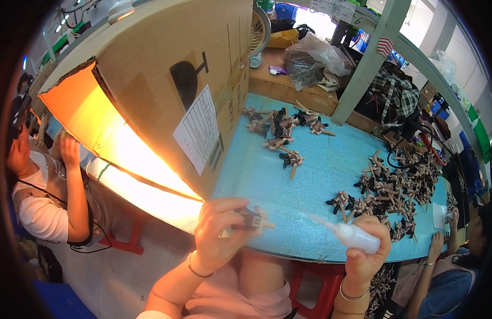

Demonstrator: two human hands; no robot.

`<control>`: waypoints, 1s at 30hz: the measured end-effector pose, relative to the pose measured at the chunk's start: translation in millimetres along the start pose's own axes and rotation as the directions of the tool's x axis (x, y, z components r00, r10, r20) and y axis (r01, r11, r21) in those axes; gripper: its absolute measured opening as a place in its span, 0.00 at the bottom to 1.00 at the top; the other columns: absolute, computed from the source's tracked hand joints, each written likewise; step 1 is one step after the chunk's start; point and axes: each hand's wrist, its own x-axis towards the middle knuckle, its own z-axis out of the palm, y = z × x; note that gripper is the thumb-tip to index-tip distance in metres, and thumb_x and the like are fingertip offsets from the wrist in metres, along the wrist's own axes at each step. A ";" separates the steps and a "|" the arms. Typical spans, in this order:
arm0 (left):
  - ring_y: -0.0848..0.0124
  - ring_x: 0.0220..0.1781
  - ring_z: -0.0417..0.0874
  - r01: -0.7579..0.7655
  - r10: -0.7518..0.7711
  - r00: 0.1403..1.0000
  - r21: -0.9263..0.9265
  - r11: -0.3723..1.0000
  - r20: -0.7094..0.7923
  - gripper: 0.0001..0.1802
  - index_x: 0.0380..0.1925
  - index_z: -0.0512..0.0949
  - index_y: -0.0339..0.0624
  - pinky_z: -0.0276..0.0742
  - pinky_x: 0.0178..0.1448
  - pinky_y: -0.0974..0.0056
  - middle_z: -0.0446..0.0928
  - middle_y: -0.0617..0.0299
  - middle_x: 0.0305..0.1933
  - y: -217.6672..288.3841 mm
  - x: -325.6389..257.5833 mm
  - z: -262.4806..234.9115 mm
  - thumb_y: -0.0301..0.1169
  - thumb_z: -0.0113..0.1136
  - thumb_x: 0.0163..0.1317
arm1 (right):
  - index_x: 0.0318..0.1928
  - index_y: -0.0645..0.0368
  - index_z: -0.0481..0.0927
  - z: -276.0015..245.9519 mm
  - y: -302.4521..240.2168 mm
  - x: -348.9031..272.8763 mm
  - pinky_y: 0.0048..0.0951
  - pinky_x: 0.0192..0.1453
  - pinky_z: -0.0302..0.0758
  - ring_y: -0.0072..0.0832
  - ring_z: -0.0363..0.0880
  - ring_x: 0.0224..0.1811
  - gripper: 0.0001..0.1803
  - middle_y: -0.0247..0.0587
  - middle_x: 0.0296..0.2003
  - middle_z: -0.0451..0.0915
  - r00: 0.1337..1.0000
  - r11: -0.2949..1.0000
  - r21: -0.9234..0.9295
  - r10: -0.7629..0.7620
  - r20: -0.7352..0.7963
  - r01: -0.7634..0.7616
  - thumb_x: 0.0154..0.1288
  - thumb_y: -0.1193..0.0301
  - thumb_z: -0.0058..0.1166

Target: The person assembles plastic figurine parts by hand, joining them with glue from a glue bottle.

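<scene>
- nearest the viewer, the person's right hand (367, 245) is wrapping closed around a small white squeeze bottle (348, 234), its thin nozzle pointing left toward the other hand. the bottle looks light and soft-walled, so it is best held round the body, where a gentle squeeze should feed it.
- the left hand (218, 229) is pinching a small dark and tan figure part (252, 218) between thumb and fingertips, raised just above the near edge of the surface. the part looks light, stiff and thin-limbed, likely easy to snap, so gripping its thicker middle seems safest.
- both wrists are bending inward, forearms rising from the lower edge, a bracelet on each.
- beyond them the light blue surface (315, 175) is carrying a heap of similar parts (395, 191) at the right and a smaller cluster (283, 130) farther back.
- a large tilted cardboard box (166, 80) is standing at the left.
- other people's hands are showing at both sides.
</scene>
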 end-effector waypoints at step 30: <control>0.63 0.37 0.78 -0.219 0.239 0.971 0.312 0.925 -0.027 0.24 0.31 0.69 0.48 0.65 0.40 0.65 0.77 0.60 0.38 13.3 7.8 -8.9 0.24 0.72 0.32 | 0.31 0.57 0.70 22.4 -29.7 -25.0 0.25 0.23 0.56 0.22 0.62 0.18 0.25 0.29 0.19 0.66 0.956 0.936 -0.201 -0.275 0.104 0.291 0.54 0.47 0.57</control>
